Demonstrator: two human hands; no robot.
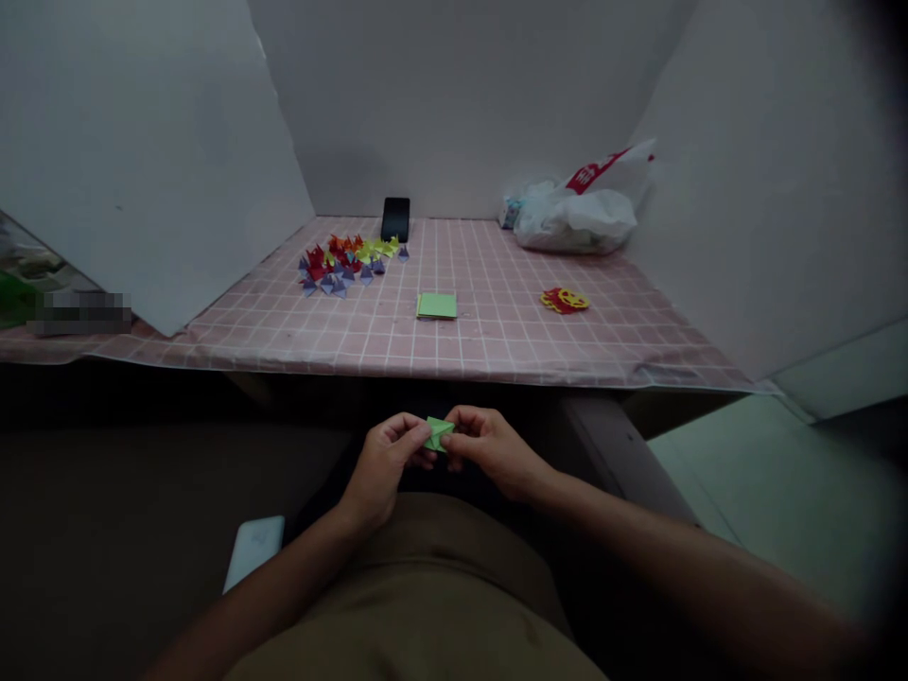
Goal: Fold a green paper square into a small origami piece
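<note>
Between my two hands is a small folded piece of green origami paper (438,432), held above my lap and below the table's front edge. My left hand (395,459) pinches its left side between thumb and fingers. On the right side, my right hand (493,448) grips it the same way, thumb on top. Creases run across the green paper. A stack of square paper sheets (437,305), green on top, lies on the table ahead of my hands.
Several folded paper pieces (340,270) in red, orange, yellow and purple crowd the table's left. Behind them is a black phone (395,218). Red and yellow cut-outs (566,301) lie right, before a white plastic bag (578,222). A white device (255,549) rests beside my left forearm.
</note>
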